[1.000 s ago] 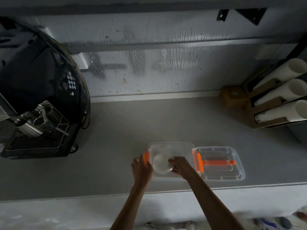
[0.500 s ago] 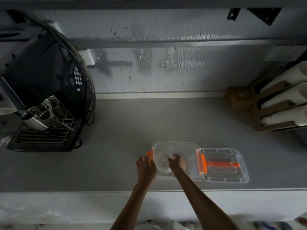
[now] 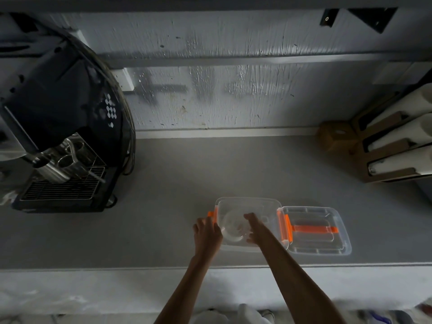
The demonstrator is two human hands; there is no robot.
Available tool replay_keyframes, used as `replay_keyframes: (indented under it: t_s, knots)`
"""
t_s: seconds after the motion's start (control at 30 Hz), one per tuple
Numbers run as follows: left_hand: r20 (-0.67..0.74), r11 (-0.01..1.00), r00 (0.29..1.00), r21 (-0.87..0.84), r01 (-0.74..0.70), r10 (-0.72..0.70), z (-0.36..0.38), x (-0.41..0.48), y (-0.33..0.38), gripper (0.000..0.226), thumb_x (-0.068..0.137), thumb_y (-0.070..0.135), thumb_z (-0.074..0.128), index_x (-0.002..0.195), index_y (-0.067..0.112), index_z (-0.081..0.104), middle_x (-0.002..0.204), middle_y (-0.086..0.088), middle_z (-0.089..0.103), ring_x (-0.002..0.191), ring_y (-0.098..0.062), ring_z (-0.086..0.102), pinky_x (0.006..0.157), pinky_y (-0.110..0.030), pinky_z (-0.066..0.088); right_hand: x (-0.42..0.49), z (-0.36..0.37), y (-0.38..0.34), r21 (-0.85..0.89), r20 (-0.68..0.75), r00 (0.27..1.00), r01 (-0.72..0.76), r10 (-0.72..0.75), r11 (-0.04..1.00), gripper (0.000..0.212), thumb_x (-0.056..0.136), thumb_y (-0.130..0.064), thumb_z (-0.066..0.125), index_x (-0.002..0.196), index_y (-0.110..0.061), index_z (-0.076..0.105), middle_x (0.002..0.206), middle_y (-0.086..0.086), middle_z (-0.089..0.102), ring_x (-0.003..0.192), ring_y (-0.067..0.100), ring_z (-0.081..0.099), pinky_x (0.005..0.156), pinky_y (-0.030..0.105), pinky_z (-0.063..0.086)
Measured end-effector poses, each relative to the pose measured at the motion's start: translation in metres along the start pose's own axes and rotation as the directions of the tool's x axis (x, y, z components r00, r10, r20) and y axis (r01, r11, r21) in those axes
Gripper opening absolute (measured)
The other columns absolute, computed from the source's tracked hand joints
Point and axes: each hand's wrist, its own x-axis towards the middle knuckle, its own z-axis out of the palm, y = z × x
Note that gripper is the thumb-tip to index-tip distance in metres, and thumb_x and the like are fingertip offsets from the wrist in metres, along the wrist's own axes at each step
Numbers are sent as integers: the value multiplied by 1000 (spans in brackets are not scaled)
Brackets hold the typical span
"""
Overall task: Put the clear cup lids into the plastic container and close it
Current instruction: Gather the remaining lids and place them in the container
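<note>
A clear plastic container (image 3: 247, 202) with orange latches stands open near the counter's front edge. Its clear lid (image 3: 315, 230), with an orange handle, lies flat just to the right of it. Round clear cup lids (image 3: 231, 226) sit inside the container at its left half. My right hand (image 3: 253, 228) reaches down into the container and rests on the cup lids; whether it grips them is unclear. My left hand (image 3: 207, 232) holds the container's left wall by the orange latch.
A black coffee machine (image 3: 60, 136) with a metal drip grate fills the left side. Cardboard holders with stacked white cups (image 3: 397, 146) stand at the right, against a grey wall. The counter's front edge (image 3: 140, 268) runs just below the container.
My right hand has sunk deeper into the container with the cup lids. My left hand stays on the left wall. The camera view has shifted slightly.
</note>
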Motion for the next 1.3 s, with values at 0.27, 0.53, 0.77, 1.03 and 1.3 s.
replay_keyframes:
  t_s: [0.27, 0.53, 0.77, 1.03, 1.3]
  knots:
    - [-32, 994, 996, 80, -77, 80, 3, 4, -9, 80, 72, 44, 4, 143, 25, 35, 117, -13, 60, 113, -33, 47, 99, -40, 32, 5, 5, -2, 140, 107, 994, -43, 28, 989, 15, 76, -30, 61, 83, -16, 60, 96, 9, 54, 96, 27, 55, 86, 47, 49]
    - [-11, 1000, 1000, 16, -10, 10, 10, 8, -16, 63, 82, 38, 17, 138, 23, 41, 116, -12, 58, 109, -33, 49, 96, -40, 35, 10, 6, 2, 228, 137, 986, -123, 93, 966, 28, 73, -28, 65, 95, -12, 60, 111, 12, 53, 105, 28, 53, 77, 43, 53]
    - [-142, 952, 946, -57, -301, 291, 4, -13, 33, 39, 83, 7, 36, 115, 8, 59, 112, -11, 63, 108, -26, 56, 94, -30, 43, 5, -11, 3, 266, 164, 982, -132, 90, 955, 36, 84, -29, 54, 113, -8, 53, 105, 15, 53, 96, 32, 53, 94, 57, 47]
    - [390, 950, 920, 268, -158, 43, 24, 18, 56, 52, 91, 10, 46, 139, -3, 28, 150, -27, 19, 142, -40, 17, 113, -40, 27, 2, -24, 9, 278, 138, 986, -125, 89, 952, 46, 92, -43, 51, 127, -15, 44, 142, 14, 35, 133, 37, 35, 107, 61, 35]
    - [359, 925, 933, 341, -168, 37, 35, 28, 46, 46, 97, 19, 39, 134, -8, 33, 145, -31, 30, 139, -42, 21, 114, -41, 21, -14, -18, 8, 194, 184, 983, -36, 0, 980, 56, 91, -40, 57, 139, -18, 39, 152, 7, 32, 138, 33, 35, 102, 56, 44]
